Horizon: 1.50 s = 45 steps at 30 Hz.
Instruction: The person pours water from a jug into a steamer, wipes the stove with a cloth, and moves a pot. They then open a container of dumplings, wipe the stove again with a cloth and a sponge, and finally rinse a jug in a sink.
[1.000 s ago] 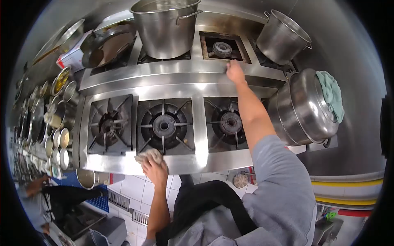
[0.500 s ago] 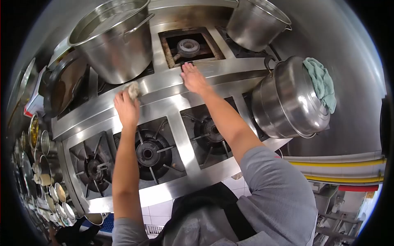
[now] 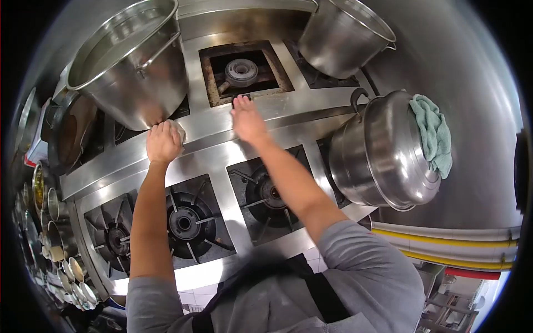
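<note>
My left hand [image 3: 163, 142] is closed on a pale, crumpled cloth [image 3: 179, 133] against the steel ledge, just below the rim of the stove's back row and beside a large steel pot [image 3: 136, 77]. Part of the cloth is hidden under my fingers. My right hand [image 3: 248, 122] lies flat on the steel ledge [image 3: 288, 100], fingers stretched toward a small dark piece at the front edge of the open burner well [image 3: 241, 73]. Nothing shows in that hand.
Front burners [image 3: 185, 223] lie below my forearms. A second pot [image 3: 345, 40] stands at the back right. An overturned steel vessel [image 3: 383, 150] with a green cloth [image 3: 432, 133] on it is at the right. Pans and bowls line the left.
The view has shifted. My left hand has closed more over the cloth, now near the large pot's base. My right hand stays by the front of the burner well.
</note>
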Tool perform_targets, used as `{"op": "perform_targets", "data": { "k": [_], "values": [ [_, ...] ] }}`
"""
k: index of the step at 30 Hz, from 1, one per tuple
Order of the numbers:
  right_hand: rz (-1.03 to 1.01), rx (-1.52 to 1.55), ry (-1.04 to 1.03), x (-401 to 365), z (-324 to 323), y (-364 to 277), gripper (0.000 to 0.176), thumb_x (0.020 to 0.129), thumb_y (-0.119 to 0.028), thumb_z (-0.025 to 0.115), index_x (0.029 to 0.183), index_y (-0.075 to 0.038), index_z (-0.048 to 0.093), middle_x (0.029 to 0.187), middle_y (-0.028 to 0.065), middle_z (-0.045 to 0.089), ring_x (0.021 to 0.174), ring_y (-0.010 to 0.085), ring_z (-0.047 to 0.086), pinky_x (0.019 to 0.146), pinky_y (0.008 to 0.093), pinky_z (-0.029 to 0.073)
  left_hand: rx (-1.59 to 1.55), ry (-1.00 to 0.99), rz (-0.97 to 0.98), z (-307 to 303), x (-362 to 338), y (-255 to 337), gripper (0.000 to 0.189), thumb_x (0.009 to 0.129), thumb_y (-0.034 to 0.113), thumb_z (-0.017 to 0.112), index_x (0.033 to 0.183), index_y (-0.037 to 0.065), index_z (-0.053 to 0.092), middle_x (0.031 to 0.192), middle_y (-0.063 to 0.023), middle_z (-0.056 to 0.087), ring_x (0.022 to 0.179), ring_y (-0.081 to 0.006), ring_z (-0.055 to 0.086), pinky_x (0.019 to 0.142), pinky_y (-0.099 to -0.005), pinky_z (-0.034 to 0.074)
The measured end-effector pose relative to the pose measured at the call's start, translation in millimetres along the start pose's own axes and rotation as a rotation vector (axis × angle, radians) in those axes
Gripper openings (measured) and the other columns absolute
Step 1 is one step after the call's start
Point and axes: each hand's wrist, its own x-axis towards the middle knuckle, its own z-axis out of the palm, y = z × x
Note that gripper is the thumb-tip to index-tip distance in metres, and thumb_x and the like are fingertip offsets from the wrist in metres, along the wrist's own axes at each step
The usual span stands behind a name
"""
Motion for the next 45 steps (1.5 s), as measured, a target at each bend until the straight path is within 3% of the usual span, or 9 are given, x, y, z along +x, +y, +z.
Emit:
{"op": "perform_targets", "data": {
  "k": [11,13,19,24,26,30,33,38,45],
  "values": [
    [-0.04,0.139,-0.086,-8.7,-38.7,37.8,0.052,0.1,-0.023,0.033,0.138,0.012,0.044,0.149,0.0296,0.036,0.142,0.0386,0.031,0.119,0.0457,0.02,-0.023,0.109,0.445,7.1,-5.8,-4.8,0.013,0.086,0.018,0.058,0.089,0.006,0.056,0.091,-0.0109,0.056,0.087,-0.0298,0.055,0.08,-0.0402,0.044],
    [0.279,-0.211,0.094,-1.8,-31.3,70.5,0.051,0.1,-0.023,0.033,0.137,0.011,0.045,0.148,0.0285,0.038,0.142,0.037,0.032,0.12,0.0456,0.02,-0.059,0.097,0.453,6.8,1.0,-2.7,0.013,0.086,0.018,0.058,0.09,0.006,0.056,0.092,-0.011,0.056,0.089,-0.0297,0.055,0.081,-0.0402,0.044],
    [-0.155,0.131,-0.005,-9.8,-16.3,7.6,0.049,0.1,-0.02,0.032,0.134,0.013,0.046,0.145,0.0298,0.041,0.141,0.0386,0.032,0.12,0.0469,0.02,-0.141,-0.046,0.434,3.3,17.5,27.9,0.017,0.085,0.019,0.058,0.095,0.005,0.057,0.096,-0.0127,0.056,0.094,-0.0311,0.054,0.086,-0.0411,0.044],
    [0.094,-0.417,-0.015,1.7,-20.5,86.7,0.048,0.098,-0.018,0.035,0.133,0.012,0.048,0.147,0.0287,0.039,0.141,0.0379,0.033,0.119,0.0474,0.02,-0.149,-0.07,0.44,10.5,12.2,24.2,0.02,0.085,0.021,0.058,0.097,0.005,0.056,0.098,-0.0137,0.055,0.096,-0.0326,0.053,0.086,-0.0426,0.044],
    [0.022,0.077,0.109,-0.6,0.9,10.2,0.05,0.098,-0.02,0.036,0.135,0.013,0.045,0.147,0.0295,0.038,0.141,0.0378,0.032,0.12,0.0463,0.018,-0.143,-0.079,0.433,9.9,15.9,24.4,0.02,0.085,0.02,0.058,0.096,0.005,0.056,0.098,-0.0139,0.055,0.096,-0.0332,0.053,0.086,-0.0431,0.044],
    [-0.171,0.103,-0.039,-2.0,-20.9,15.4,0.051,0.099,-0.021,0.034,0.138,0.011,0.043,0.148,0.0275,0.038,0.139,0.0394,0.035,0.119,0.0442,0.022,-0.17,-0.076,0.419,10.9,17.0,24.4,0.018,0.084,0.018,0.058,0.096,0.005,0.055,0.097,-0.0139,0.055,0.095,-0.0335,0.053,0.086,-0.0439,0.044],
    [0.046,0.051,0.051,0.9,-35.9,69.3,0.049,0.099,-0.019,0.035,0.135,0.013,0.045,0.147,0.0279,0.04,0.14,0.0394,0.035,0.119,0.0453,0.022,-0.16,-0.078,0.411,13.2,16.7,23.8,0.018,0.083,0.018,0.058,0.096,0.005,0.055,0.098,-0.0139,0.055,0.096,-0.0337,0.053,0.086,-0.0442,0.044],
    [-0.125,0.059,-0.026,2.1,2.5,-20.3,0.05,0.099,-0.018,0.035,0.138,0.014,0.041,0.149,0.0286,0.037,0.141,0.0382,0.033,0.12,0.0447,0.018,-0.154,-0.06,0.418,10.4,18.0,26.4,0.018,0.082,0.016,0.059,0.095,0.005,0.055,0.097,-0.0138,0.055,0.093,-0.0344,0.053,0.085,-0.0443,0.044],
    [0.177,-0.139,0.08,-10.5,-43.7,143.6,0.05,0.101,-0.024,0.036,0.141,0.006,0.041,0.15,0.0227,0.038,0.143,0.0355,0.03,0.121,0.0412,0.02,-0.174,-0.043,0.415,10.2,17.5,28.1,0.018,0.081,0.015,0.061,0.095,0.004,0.056,0.095,-0.0147,0.055,0.089,-0.0351,0.052,0.081,-0.045,0.044]
  ]
}}
